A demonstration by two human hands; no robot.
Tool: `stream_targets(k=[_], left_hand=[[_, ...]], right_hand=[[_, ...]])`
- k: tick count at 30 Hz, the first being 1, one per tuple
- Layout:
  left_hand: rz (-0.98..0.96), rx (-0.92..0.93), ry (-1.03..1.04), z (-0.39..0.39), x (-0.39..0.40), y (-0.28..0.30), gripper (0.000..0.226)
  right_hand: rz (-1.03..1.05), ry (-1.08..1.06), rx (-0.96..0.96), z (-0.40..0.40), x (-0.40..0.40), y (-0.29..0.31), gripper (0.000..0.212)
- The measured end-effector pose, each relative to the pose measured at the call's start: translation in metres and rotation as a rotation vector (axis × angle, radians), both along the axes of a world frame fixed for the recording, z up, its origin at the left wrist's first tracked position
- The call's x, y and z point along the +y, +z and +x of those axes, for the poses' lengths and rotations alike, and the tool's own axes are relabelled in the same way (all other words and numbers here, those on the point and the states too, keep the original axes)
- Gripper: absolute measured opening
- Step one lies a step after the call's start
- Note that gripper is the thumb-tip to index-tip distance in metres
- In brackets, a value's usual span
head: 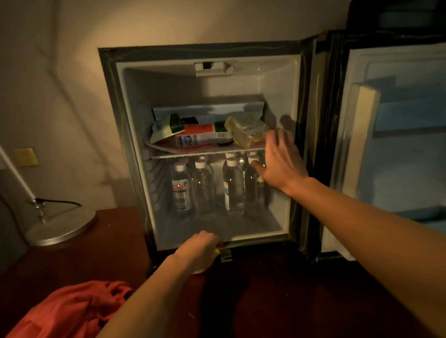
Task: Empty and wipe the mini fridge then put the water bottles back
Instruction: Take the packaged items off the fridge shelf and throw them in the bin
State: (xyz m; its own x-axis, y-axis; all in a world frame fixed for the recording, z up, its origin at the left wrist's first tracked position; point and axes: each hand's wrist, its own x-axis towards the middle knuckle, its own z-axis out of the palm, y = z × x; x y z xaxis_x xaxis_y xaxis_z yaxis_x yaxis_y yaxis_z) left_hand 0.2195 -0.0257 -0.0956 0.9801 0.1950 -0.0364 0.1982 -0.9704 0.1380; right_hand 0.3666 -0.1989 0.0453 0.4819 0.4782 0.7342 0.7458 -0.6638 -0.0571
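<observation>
Head view: water bottles [233, 186] upright.

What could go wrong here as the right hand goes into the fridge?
1. The right hand reaches past the close-packed water bottles; a knock could topple several.
2. The cartons and packets lie piled loosely on the upper shelf; pulling one may drag others off.
3. The left hand seems to hold something by the fridge's bottom edge, so it may not be free to catch anything.

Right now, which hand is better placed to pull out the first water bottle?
Right. The right hand is open at the water bottles inside the fridge; the left hand is low at the fridge's front edge, gripping something small.
</observation>
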Motion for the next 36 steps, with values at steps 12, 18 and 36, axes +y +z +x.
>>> stream_targets(k=[12, 18, 36], left_hand=[[0.013, -0.215, -0.102, 0.003, 0.007, 0.006, 0.035], [-0.027, -0.371, -0.111, 0.003, 0.008, 0.015, 0.037], [0.138, -0.705, -0.223, -0.014, -0.02, 0.073, 0.027]], right_hand=[[-0.07, 0.035, 0.119, 0.004, 0.025, 0.004, 0.07], [-0.037, -0.007, -0.024, 0.016, 0.036, 0.007, 0.032], [0.12, 0.171, -0.342, -0.021, -0.023, 0.011, 0.01]])
